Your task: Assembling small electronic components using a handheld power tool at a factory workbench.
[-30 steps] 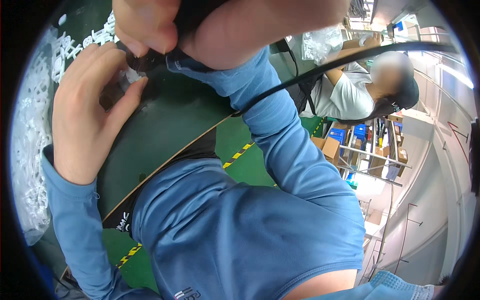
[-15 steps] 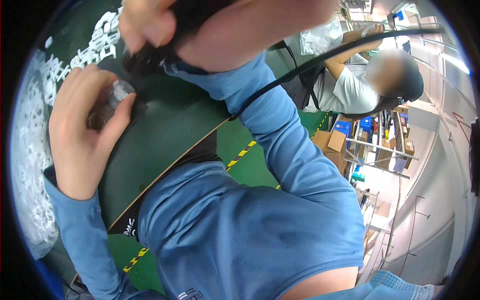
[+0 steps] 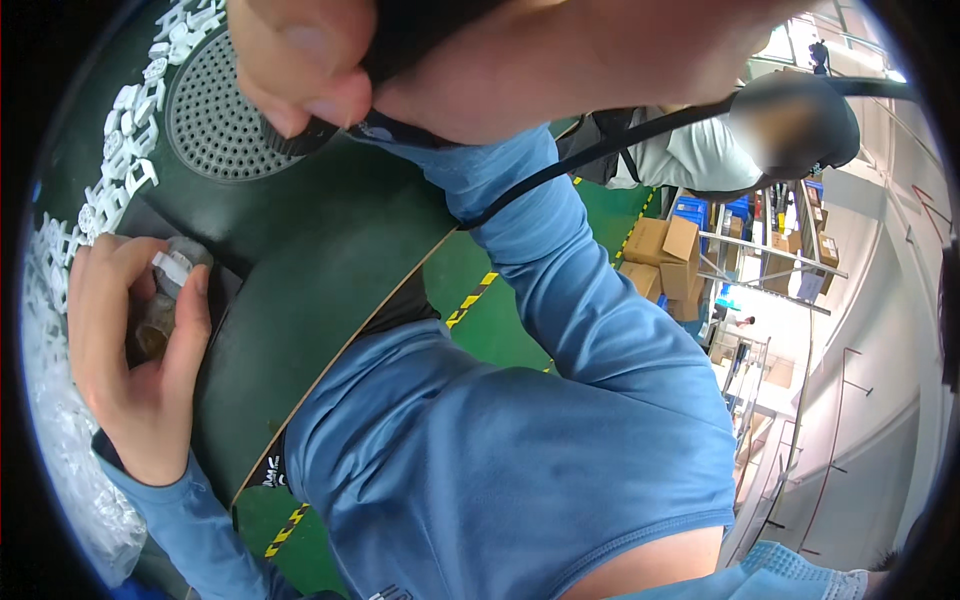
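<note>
Between the thumb and curled fingers of the left hand [image 3: 140, 350], at the person's left side, is a clear rounded item [image 3: 152, 335], with a small white part [image 3: 173, 268] at the fingertips; whether the two are joined cannot be told. The left hand is clamped on the clear rounded item, above a dark flat piece [image 3: 228, 287] on the worktop [image 3: 330, 245]. The right hand [image 3: 520, 75], nearer the camera, is closed around a dark object [image 3: 425, 28], most of which the hand and the upper edge of the view conceal. Just left of the right hand's fingertips is a grey perforated disc [image 3: 205, 125]; contact between that hand and the disc cannot be confirmed. Beyond the left hand, loose white pieces [image 3: 128, 97] form an irregular row; beside the left wrist, on its outer side, is a clear plastic bag [image 3: 75, 450]. Status, as judged from this layout: work is in progress, with both hands occupied and neither item released. The loose white pieces are not held by either hand. No visible mark separates finished pieces from unfinished ones; therefore the completed count and the remaining count cannot be determined.
</note>
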{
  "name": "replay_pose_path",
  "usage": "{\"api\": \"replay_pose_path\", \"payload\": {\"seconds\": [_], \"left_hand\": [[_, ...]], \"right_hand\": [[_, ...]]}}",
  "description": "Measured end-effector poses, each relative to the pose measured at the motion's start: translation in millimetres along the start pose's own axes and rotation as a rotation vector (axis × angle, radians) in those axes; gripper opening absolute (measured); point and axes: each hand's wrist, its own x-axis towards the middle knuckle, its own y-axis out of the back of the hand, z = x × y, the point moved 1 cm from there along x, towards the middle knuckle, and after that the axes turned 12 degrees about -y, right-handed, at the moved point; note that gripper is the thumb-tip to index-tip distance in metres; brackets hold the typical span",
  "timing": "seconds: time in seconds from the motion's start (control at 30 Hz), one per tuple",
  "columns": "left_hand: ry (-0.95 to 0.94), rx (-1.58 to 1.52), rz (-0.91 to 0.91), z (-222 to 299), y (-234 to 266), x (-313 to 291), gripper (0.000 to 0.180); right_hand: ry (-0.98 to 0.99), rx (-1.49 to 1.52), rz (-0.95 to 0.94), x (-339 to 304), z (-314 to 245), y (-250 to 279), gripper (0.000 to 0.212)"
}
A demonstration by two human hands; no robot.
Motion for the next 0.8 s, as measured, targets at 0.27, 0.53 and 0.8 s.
{"api": "replay_pose_path", "payload": {"seconds": [0.27, 0.53, 0.8], "left_hand": [[-0.051, 0.003, 0.008, -1, 1, 0, 0.029], [-0.062, 0.034, 0.015, -2, 2, -3, 0.03], [-0.079, 0.048, 0.01, -3, 2, -2, 0.029]], "right_hand": [[-0.186, -0.223, 0.355, -7, -5, -8, 0.052], [0.068, -0.537, 0.573, 2, -13, -13, 0.032], [0.1, -0.567, 0.438, 4, -5, 9, 0.03]]}}
